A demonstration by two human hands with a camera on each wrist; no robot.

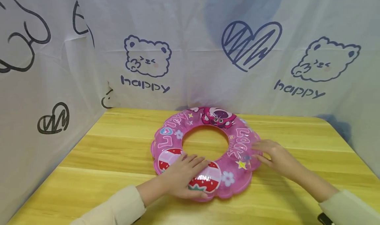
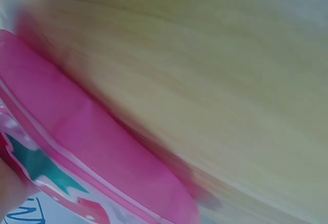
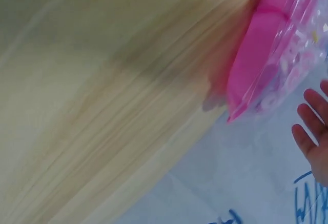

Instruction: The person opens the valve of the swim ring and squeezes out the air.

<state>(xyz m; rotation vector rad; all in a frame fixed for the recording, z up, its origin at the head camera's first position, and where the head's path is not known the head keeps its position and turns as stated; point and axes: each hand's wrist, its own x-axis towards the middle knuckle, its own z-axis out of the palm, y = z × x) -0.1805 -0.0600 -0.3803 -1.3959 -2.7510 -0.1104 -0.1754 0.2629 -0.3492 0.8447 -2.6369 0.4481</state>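
A pink inflatable swim ring lies flat on the wooden table, printed with a bear, strawberries, flowers, stars and lettering. My left hand rests on its near left part, over the strawberry prints, with fingers pointing towards the centre hole. Its thumb lies along the near outer side. At the ring's right edge is my right hand, fingers extended; whether they touch it is hard to tell. In the right wrist view, straight, spread fingers appear beside the ring. The left wrist view shows the ring's pink side.
The yellow wood-grain table extends around the ring. Behind it hangs a white cloth with bear and heart drawings, and another cloth borders the left. A small dark object shows by the right sleeve.
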